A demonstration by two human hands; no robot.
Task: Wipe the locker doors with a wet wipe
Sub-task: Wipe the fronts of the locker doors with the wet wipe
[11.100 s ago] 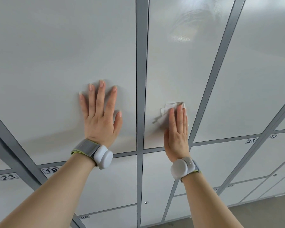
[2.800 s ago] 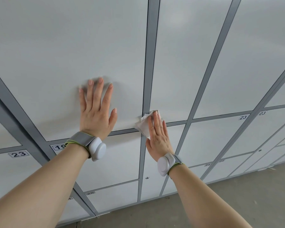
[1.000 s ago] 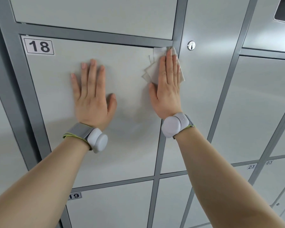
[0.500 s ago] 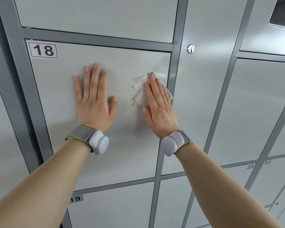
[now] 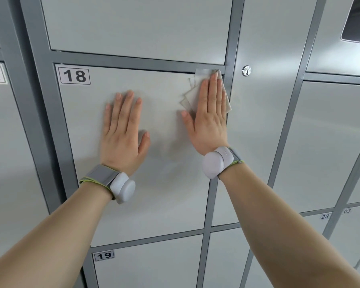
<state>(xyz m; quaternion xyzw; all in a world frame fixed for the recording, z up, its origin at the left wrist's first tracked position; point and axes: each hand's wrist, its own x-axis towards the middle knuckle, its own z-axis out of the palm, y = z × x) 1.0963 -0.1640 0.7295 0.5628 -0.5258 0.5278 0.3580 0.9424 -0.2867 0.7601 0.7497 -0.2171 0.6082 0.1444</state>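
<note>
Grey lockers | door with label 18 | left hand flat on it | right hand flat, pressing wet wipe at its top right corner | label 19 below

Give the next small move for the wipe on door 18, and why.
Probably slide the right hand and wet wipe left along the top edge of door 18: the wipe sits pressed into the door's top right corner, and the strip above the flat left hand lies open to it.

Head camera faces the locker doors closely.
</note>
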